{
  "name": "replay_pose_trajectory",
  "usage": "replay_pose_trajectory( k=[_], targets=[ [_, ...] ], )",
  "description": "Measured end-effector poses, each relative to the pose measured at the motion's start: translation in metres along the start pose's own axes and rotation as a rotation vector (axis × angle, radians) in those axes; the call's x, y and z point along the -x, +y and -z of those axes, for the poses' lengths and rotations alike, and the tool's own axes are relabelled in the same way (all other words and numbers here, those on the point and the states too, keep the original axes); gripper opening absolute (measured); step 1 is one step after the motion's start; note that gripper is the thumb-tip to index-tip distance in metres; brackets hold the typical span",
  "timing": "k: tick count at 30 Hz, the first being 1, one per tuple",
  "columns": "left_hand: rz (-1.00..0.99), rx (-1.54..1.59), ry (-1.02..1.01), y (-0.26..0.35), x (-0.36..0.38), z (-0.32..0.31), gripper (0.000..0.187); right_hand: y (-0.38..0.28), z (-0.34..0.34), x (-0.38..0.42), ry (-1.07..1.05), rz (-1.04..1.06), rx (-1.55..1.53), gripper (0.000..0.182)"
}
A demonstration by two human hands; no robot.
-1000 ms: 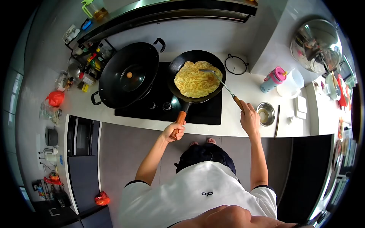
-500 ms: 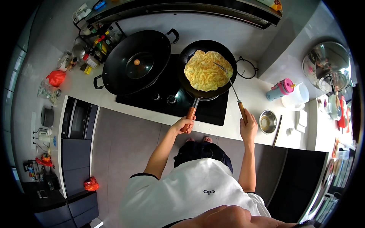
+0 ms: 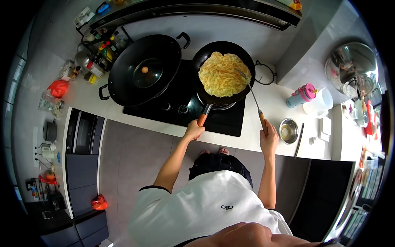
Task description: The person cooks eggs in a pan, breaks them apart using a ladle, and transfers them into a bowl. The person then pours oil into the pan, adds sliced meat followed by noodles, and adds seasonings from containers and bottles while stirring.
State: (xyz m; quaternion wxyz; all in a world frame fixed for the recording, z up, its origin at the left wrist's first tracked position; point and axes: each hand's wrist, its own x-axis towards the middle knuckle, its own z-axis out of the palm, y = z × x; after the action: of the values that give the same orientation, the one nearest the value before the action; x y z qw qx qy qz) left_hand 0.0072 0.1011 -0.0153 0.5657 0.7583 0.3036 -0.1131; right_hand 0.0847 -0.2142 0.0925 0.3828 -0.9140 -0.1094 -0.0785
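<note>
My left hand [image 3: 194,130] is wrapped round the wooden handle of a black frying pan [image 3: 200,90] over the right side of the black stove. A yellow, browned egg sheet [image 3: 223,74] lies flat in the pan. In my right hand [image 3: 269,136] is the wooden handle of a metal spatula [image 3: 254,95]; its blade rests at the right part of the egg. Left of the pan stands a large black wok [image 3: 123,74] with a glass lid [image 3: 154,76] inside it.
Right of the stove are a metal bowl [image 3: 288,131], chopsticks [image 3: 299,140], a pink and blue bottle [image 3: 301,95] and a clear plastic container [image 3: 319,103]. Seasoning bottles [image 3: 108,51] stand at the back left. A range hood [image 3: 197,11] hangs above.
The pan has risen slightly at its handle end and shifted, and my left hand has moved a little left and up. The spatula blade sits slightly further right on the egg.
</note>
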Motion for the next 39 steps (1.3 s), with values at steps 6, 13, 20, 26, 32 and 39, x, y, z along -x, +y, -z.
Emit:
replay_pose_trajectory(
  k=[6, 13, 20, 26, 32, 39],
  targets=[
    [-0.004, 0.062, -0.082, -0.001, -0.007, 0.01, 0.016, -0.001, -0.001, -0.002, 0.002, -0.003, -0.023, 0.044],
    [0.003, 0.086, -0.114, -0.004, -0.01, 0.01, 0.016, 0.002, -0.002, -0.003, 0.003, -0.005, -0.028, 0.044],
    [0.061, 0.172, -0.296, 0.006, 0.008, 0.024, 0.019, 0.003, 0.006, -0.006, 0.026, -0.009, -0.061, 0.046],
    [0.253, 0.268, -0.502, 0.038, 0.036, 0.059, 0.022, 0.001, 0.02, -0.006, 0.058, -0.051, -0.127, 0.047],
    [0.459, 0.233, -0.64, 0.086, 0.055, 0.109, 0.022, -0.001, 0.033, -0.01, 0.079, -0.08, -0.157, 0.046],
    [0.473, 0.298, -0.621, 0.141, 0.077, 0.149, 0.023, -0.002, 0.04, -0.01, 0.045, -0.116, -0.16, 0.047]
  ],
)
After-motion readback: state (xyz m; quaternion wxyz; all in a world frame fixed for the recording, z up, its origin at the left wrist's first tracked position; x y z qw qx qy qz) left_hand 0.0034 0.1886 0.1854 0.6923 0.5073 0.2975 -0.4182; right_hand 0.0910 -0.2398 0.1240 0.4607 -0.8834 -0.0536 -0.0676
